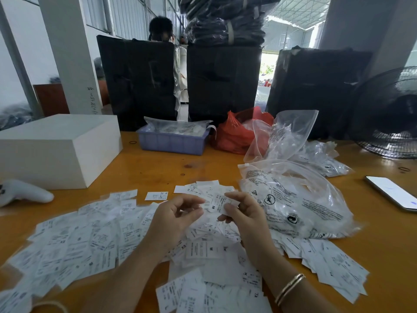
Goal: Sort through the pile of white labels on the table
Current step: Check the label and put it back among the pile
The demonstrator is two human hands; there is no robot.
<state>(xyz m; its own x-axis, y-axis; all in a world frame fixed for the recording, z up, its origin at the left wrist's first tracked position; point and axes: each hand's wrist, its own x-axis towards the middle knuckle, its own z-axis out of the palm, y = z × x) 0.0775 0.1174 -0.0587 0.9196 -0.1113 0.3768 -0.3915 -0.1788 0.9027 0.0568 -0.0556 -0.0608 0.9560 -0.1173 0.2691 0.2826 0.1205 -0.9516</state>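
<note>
A person is sitting at an orange-brown wooden table (pixel 158 168), both hands raised just above a wide pile of white labels (pixel 94 242) that is spreading across the near half of the table. The right hand (pixel 246 213) is pinching a small label marked M (pixel 217 205) between thumb and curled fingers. The left hand (pixel 174 214) is hovering beside it with fingers loosely curled; its fingertips may be touching the same label, though blur is making this hard to tell. A clear plastic bag with black print (pixel 300 199) is lying just right of the hands, touching the pile. Further right a phone (pixel 392 192) is lying flat. At far left a white box (pixel 56 147) is standing, with a white controller (pixel 22 193) near it. Behind, a purple tray (pixel 172 142) and a red bag (pixel 234 134) are sitting side by side. Black wrapped bundles (pixel 223 82) are blocking the view into a bright warehouse, and a black fan (pixel 392 114) is standing at right.
</note>
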